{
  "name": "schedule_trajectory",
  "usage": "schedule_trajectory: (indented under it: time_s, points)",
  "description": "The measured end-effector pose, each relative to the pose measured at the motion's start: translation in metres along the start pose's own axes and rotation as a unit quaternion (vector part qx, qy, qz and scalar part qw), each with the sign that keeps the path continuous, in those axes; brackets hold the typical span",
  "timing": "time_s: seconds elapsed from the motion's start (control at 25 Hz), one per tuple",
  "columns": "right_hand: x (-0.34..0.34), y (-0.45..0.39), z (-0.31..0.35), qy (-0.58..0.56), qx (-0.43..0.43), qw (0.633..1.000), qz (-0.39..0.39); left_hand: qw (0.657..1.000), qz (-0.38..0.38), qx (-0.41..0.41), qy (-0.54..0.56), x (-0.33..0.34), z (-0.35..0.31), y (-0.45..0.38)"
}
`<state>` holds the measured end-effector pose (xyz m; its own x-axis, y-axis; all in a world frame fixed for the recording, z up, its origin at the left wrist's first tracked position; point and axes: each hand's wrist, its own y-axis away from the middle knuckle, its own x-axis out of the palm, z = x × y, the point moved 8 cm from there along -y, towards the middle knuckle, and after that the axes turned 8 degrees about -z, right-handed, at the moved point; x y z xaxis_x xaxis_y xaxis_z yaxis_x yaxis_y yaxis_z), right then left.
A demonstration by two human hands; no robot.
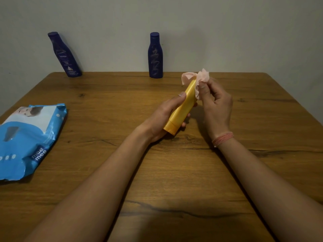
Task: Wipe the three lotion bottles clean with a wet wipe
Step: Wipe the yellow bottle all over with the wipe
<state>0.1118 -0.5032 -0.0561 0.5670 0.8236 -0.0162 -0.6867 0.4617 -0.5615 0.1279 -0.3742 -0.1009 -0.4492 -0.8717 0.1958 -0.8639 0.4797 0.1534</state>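
A yellow lotion tube (181, 109) lies tilted in my left hand (162, 117), cap end toward me, held above the wooden table (157, 172). My right hand (215, 105) pinches a crumpled pale pink wet wipe (201, 79) against the tube's far end. Two dark blue lotion bottles stand upright at the table's far edge by the wall: one at the back left (65, 55), one at the back centre (155, 56) with pale smears on its front.
A blue pack of wet wipes (28, 138) lies flat at the table's left edge. A grey wall rises right behind the table. A pink thread band circles my right wrist.
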Motion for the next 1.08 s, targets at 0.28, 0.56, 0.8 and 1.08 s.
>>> schedule_trajectory:
  time_s: [0.28,0.56,0.8,1.08]
  points:
    - [-0.002,-0.001,0.0,0.01,-0.007,1.0,0.004,1.0,0.006,0.009,0.002,0.0,0.001,-0.001]
    - [-0.002,-0.001,-0.025,0.008,0.102,0.995,0.005,0.999,-0.013,0.028,-0.019,-0.001,-0.003,0.001]
    - [0.015,0.006,0.003,-0.008,-0.008,0.997,0.073,0.992,-0.068,0.096,-0.041,-0.013,-0.011,-0.006]
    - [0.02,0.014,-0.008,0.013,0.074,0.991,0.108,0.967,-0.169,0.171,-0.091,-0.033,-0.019,-0.008]
